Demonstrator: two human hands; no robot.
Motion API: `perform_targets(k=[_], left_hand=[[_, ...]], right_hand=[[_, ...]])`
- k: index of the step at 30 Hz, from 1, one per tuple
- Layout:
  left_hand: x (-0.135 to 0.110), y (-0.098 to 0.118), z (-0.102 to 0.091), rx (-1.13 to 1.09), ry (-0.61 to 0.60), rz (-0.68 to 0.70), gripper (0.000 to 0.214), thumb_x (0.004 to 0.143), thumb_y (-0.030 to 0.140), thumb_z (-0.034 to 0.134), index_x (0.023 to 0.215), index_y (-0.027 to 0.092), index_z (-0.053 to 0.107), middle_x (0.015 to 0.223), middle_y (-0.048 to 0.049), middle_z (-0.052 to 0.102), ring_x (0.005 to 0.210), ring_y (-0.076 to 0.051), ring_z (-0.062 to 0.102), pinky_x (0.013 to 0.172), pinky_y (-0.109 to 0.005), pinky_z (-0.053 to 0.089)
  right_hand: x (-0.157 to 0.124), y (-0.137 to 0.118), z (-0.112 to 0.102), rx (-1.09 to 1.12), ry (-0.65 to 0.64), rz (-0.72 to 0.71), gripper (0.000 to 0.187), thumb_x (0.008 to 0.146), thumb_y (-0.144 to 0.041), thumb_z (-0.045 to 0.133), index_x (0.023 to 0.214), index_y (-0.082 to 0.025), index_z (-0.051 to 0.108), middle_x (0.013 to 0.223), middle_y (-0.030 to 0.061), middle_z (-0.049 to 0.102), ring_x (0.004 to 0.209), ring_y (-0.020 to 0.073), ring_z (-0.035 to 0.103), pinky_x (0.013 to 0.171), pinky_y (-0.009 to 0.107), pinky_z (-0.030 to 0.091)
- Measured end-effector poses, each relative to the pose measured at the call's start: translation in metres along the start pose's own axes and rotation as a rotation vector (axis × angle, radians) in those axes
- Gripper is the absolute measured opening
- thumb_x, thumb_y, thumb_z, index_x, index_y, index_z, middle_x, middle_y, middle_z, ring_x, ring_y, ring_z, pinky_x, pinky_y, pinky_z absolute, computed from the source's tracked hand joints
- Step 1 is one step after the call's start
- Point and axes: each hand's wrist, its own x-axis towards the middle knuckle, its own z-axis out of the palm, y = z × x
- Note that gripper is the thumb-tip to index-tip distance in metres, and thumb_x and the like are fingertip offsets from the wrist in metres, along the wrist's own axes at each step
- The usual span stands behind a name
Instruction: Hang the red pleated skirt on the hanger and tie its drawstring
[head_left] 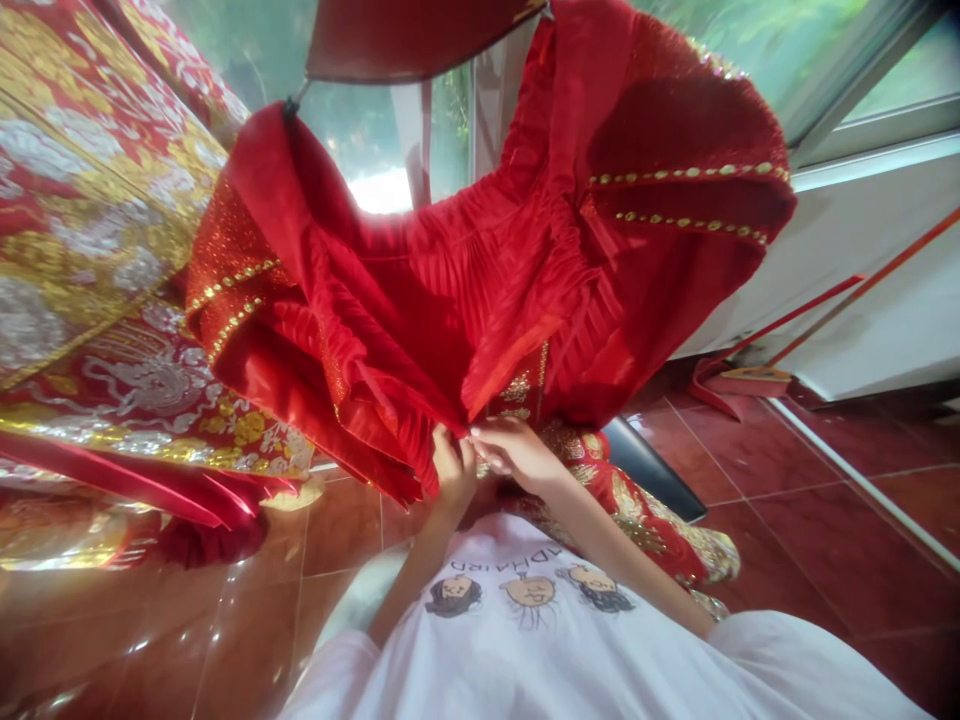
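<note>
A red pleated skirt [480,250] with a gathered waistband and glittery panels edged in gold beads hangs by clips in front of me. At its lower middle, my left hand [454,465] pinches the red fabric with curled fingers. Close beside it, my right hand [514,450] has thumb and fingers pressed together at the same spot of cloth. Both hands nearly touch. Whatever small detail lies between the fingertips is too blurred to make out. Beneath my right forearm lies red cloth with gold embroidery [645,510].
An ornate red, gold and silver embroidered garment [112,250] hangs at the left. Windows [375,130] stand behind the skirt. A red dustpan and broom [750,380] lean by the right wall. Red tiles [817,530] cover the floor; a dark flat leg [656,470] juts out nearby.
</note>
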Motion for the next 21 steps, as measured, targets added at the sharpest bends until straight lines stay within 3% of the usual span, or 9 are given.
perform_targets(k=[3, 7, 10, 15, 18, 21], left_hand=[[-0.004, -0.006, 0.004, -0.011, -0.011, -0.029, 0.015, 0.089, 0.023, 0.044, 0.103, 0.017, 0.046, 0.068, -0.0005, 0.060, 0.057, -0.013, 0.058, 0.056, -0.023, 0.047], [-0.002, -0.009, 0.010, -0.012, -0.041, -0.031, 0.005, 0.088, 0.017, 0.044, 0.089, 0.018, 0.048, 0.058, 0.0018, 0.054, 0.050, -0.012, 0.053, 0.050, -0.021, 0.043], [0.002, -0.006, 0.012, 0.023, -0.033, -0.020, 0.010, 0.087, 0.015, 0.045, 0.078, 0.018, 0.047, 0.061, 0.0002, 0.055, 0.054, -0.012, 0.054, 0.054, -0.022, 0.044], [0.012, -0.004, 0.007, 0.093, -0.021, 0.033, 0.015, 0.091, 0.019, 0.039, 0.087, 0.018, 0.053, 0.070, -0.0020, 0.058, 0.060, -0.014, 0.056, 0.060, -0.024, 0.047], [0.023, 0.000, 0.001, 0.107, 0.001, 0.115, 0.011, 0.087, 0.021, 0.046, 0.092, 0.018, 0.055, 0.085, -0.0063, 0.062, 0.078, -0.017, 0.061, 0.072, -0.028, 0.050], [0.036, 0.011, -0.005, 0.120, 0.138, 0.191, 0.023, 0.079, 0.026, 0.056, 0.099, 0.015, 0.053, 0.107, -0.0142, 0.058, 0.106, -0.025, 0.055, 0.094, -0.039, 0.045]], right_hand=[[0.000, 0.001, 0.007, 0.008, -0.060, 0.052, 0.035, 0.065, -0.040, 0.062, 0.048, -0.016, 0.042, 0.038, -0.0056, 0.034, 0.034, 0.0028, 0.022, 0.037, 0.018, 0.013], [0.000, 0.001, 0.026, 0.023, 0.067, -0.019, 0.035, 0.067, -0.038, 0.057, 0.047, -0.016, 0.038, 0.038, -0.0058, 0.031, 0.035, 0.0026, 0.023, 0.039, 0.017, 0.015], [0.000, -0.012, 0.038, 0.029, 0.166, -0.090, 0.033, 0.066, -0.033, 0.057, 0.046, -0.016, 0.037, 0.039, -0.0055, 0.031, 0.037, 0.0026, 0.027, 0.040, 0.017, 0.019], [0.002, -0.045, 0.050, 0.056, 0.221, -0.224, 0.024, 0.066, -0.037, 0.061, 0.061, -0.014, 0.054, 0.042, -0.0066, 0.037, 0.035, 0.0026, 0.026, 0.037, 0.018, 0.017], [0.005, -0.050, 0.052, 0.065, 0.197, -0.277, 0.026, 0.067, -0.038, 0.064, 0.064, -0.014, 0.056, 0.042, -0.0066, 0.039, 0.036, 0.0022, 0.027, 0.037, 0.017, 0.019], [0.007, -0.042, 0.052, 0.032, 0.211, -0.322, 0.030, 0.070, -0.040, 0.063, 0.061, -0.014, 0.052, 0.042, -0.0054, 0.041, 0.037, 0.0029, 0.032, 0.038, 0.016, 0.022]])
